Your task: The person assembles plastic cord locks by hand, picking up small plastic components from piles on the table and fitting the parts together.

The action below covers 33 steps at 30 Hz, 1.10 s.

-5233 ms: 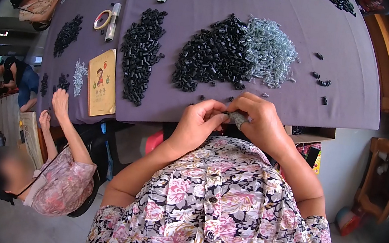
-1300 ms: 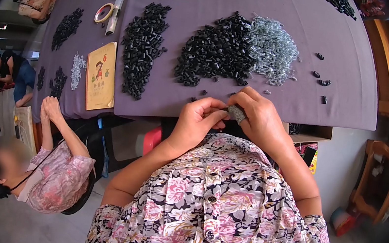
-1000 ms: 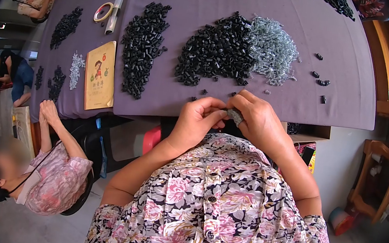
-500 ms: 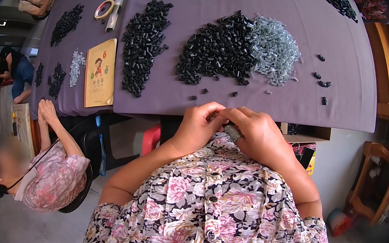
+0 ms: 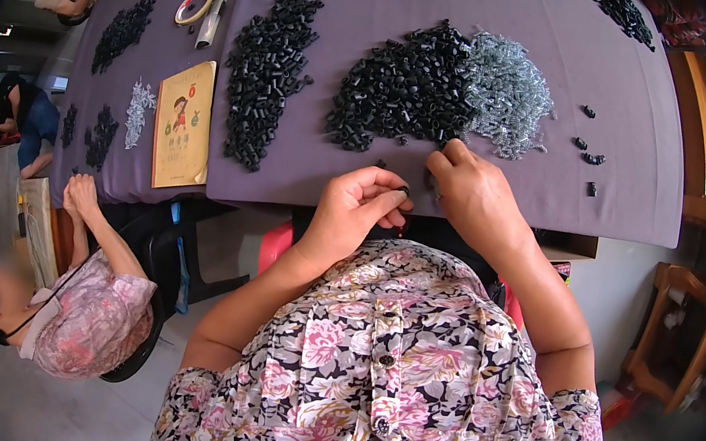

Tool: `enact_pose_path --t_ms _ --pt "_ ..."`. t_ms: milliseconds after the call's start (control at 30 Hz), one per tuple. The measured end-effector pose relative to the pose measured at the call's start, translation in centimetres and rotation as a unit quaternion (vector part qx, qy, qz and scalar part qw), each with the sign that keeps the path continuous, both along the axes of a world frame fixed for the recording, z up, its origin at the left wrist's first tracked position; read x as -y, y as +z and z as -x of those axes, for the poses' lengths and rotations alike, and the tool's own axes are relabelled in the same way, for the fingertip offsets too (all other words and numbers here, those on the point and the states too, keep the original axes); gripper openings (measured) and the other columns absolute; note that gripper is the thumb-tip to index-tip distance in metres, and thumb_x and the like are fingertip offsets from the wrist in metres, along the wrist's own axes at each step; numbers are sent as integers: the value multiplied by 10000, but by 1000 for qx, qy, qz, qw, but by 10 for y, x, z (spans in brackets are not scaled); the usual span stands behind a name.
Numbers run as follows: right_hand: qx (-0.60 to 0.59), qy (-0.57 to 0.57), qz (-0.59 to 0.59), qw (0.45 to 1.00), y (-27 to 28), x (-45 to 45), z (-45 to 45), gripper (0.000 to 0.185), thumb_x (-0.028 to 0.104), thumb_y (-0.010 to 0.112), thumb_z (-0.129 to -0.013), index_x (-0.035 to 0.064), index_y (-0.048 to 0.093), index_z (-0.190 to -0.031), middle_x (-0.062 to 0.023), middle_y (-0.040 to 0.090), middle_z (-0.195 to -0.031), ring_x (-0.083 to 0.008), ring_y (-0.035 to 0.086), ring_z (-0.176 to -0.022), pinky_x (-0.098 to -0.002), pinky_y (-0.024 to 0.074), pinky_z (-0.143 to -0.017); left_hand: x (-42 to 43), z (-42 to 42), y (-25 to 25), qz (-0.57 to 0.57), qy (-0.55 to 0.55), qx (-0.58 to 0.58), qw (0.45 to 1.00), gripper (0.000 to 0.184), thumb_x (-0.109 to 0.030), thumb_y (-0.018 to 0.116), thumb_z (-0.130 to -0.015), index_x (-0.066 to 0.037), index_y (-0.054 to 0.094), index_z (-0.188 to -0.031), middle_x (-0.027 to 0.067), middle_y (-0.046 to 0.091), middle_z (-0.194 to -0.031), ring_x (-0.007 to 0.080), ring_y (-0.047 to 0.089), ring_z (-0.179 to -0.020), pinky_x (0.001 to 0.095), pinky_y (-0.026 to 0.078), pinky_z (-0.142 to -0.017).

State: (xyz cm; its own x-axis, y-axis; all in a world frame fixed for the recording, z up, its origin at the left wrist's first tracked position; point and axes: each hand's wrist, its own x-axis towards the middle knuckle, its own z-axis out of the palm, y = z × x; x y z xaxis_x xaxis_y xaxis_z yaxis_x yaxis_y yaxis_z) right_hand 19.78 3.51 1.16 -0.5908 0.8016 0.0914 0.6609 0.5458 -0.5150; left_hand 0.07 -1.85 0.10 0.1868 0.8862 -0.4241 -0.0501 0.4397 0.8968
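My left hand (image 5: 358, 212) is at the table's near edge, closed with thumb and forefinger pinching a small black plastic piece (image 5: 403, 191). To its right, my right hand (image 5: 476, 191) reaches over the tabletop with bent, closed fingers. Its fingertips are at the near edge of a pile of short black tube-like pieces (image 5: 403, 88), and whatever they hold is hidden. Touching that pile on its right side is a heap of small clear plastic pieces (image 5: 510, 98).
A longer black pile (image 5: 265, 77) lies to the left, beside a yellow booklet (image 5: 184, 126). Beyond are a tape roll (image 5: 193, 7) and a clear roll (image 5: 213, 13). Loose black pieces (image 5: 594, 159) lie at right. A co-worker (image 5: 92, 310) sits at left, hands together at the table edge.
My hands were together at the table edge and have come apart. The right hand has moved forward to the black pile; the left now shows a black piece in its fingertips.
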Motion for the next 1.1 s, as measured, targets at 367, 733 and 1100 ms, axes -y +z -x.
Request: enact_pose_path --t_ms 367,733,1100 --pt "-67 30 94 993 11 -11 1 211 -15 662 -717 -13 563 -903 -103 586 -772 -204 631 -679 -307 520 -620 0 0 -3 -4 -1 23 1000 183 -80 574 -951 38 588 -1090 106 693 -918 122 645 -733 239 526 -676" --pt "-403 -66 446 796 -1 8 -5 89 -18 603 -850 -25 614 -938 -6 626 -798 -65 587 -725 -223 472 -620 0 -14 11 -38 1 19 999 173 -84 570 -958 30 601 -1083 78 692 -905 102 637 -736 217 504 -671" --pt "-445 -84 482 750 -10 9 -5 86 24 621 -874 -17 603 -948 -27 647 -812 -58 590 -705 -192 439 -581 -2 -15 13 -31 9 20 999 181 -85 570 -958 32 599 -1093 87 693 -903 105 641 -740 222 510 -673"
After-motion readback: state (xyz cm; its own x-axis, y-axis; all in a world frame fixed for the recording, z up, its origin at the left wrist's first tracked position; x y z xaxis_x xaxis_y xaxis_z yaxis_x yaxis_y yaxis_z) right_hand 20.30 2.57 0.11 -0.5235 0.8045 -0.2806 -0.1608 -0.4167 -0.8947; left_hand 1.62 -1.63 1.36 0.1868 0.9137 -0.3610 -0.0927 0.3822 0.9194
